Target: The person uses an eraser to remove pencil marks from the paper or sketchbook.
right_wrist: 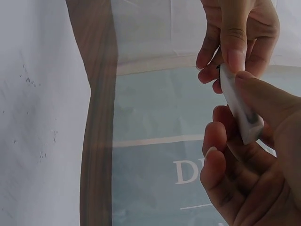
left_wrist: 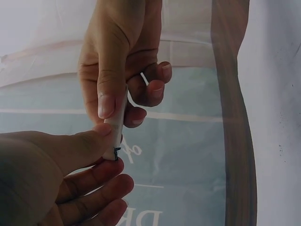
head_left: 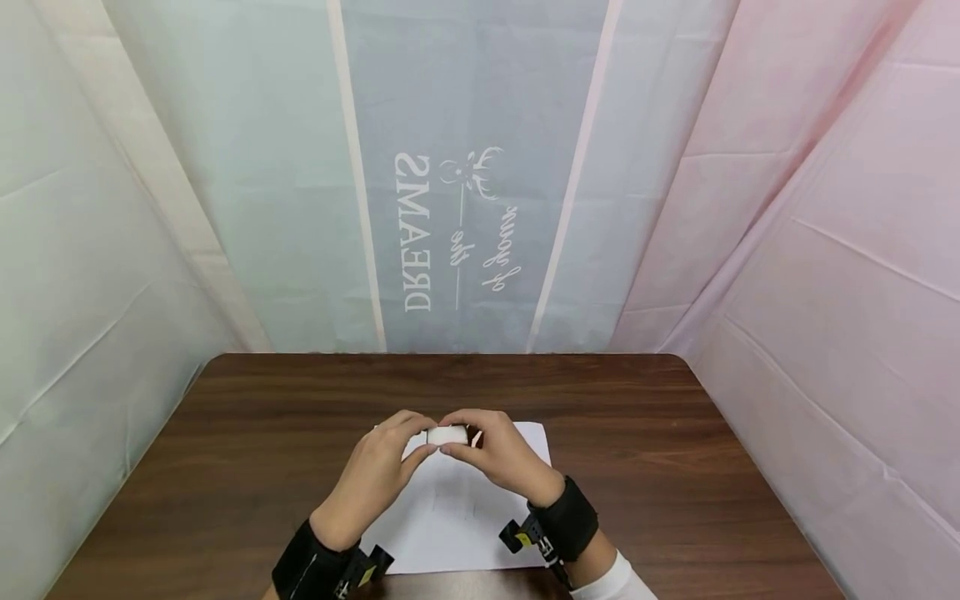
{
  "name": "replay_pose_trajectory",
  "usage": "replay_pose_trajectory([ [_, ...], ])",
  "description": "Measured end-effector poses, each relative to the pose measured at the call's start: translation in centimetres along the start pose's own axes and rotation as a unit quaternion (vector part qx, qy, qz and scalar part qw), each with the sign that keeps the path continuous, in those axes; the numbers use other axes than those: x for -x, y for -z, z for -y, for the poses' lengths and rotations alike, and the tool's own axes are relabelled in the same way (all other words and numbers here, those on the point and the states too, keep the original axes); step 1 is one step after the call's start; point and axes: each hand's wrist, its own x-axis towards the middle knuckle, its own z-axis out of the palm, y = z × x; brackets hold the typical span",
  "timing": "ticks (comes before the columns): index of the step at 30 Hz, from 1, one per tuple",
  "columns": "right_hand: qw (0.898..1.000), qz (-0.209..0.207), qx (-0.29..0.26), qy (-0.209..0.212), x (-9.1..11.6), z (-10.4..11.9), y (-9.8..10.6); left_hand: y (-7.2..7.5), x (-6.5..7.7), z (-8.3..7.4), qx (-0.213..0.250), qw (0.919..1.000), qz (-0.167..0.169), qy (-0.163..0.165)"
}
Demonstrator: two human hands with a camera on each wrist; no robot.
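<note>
A small white eraser (head_left: 447, 435) with grey smudges is held between both hands, over the far part of a white sheet of paper (head_left: 450, 525). My left hand (head_left: 375, 468) pinches one end with thumb and fingertips. At the other end, my right hand (head_left: 508, 452) grips it between thumb and fingers. In the left wrist view, a dark crumb clings to the end of the eraser (left_wrist: 119, 125) by the left fingertips. The right wrist view shows the smudged side of the eraser (right_wrist: 239, 110), with both thumbs on it.
Dark crumbs and faint marks dot the paper (right_wrist: 37, 122). The sheet lies on a brown wooden table (head_left: 675, 467). A printed cloth (head_left: 465, 100) hangs behind the far table edge, with pale cloth at both sides. Each wrist wears a black band with a small camera.
</note>
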Motion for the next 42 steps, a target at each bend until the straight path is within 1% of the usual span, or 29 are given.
replay_pose_trajectory([
  [5,0.999,-0.001,0.037,0.012,-0.7,0.2,0.5,-0.1,-0.6,0.4,0.008,0.9999,0.001,-0.007],
  [11,0.998,0.010,0.068,0.010,-1.9,-0.2,1.0,-0.4,-1.9,1.1,0.005,0.9999,0.015,0.001],
  [20,0.996,0.021,0.084,0.001,-3.5,-1.8,1.2,-1.1,-3.8,2.1,-0.002,0.9987,0.050,0.006],
  [25,0.996,0.027,0.085,-0.004,-4.2,-2.9,1.2,-1.8,-5.0,2.6,-0.004,0.9974,0.068,0.021],
  [29,0.995,0.024,0.093,-0.011,-4.6,-3.7,1.2,-2.5,-5.8,3.2,-0.015,0.9961,0.084,0.021],
  [33,0.994,0.025,0.099,-0.023,-5.0,-4.5,1.2,-3.1,-6.6,3.5,-0.030,0.9951,0.094,0.009],
  [37,0.994,0.035,0.096,-0.035,-5.4,-5.0,1.2,-3.5,-7.3,3.7,-0.043,0.9936,0.104,0.010],
  [42,0.992,0.042,0.110,-0.042,-6.0,-5.8,1.0,-4.2,-7.9,4.2,-0.066,0.9911,0.115,0.012],
])
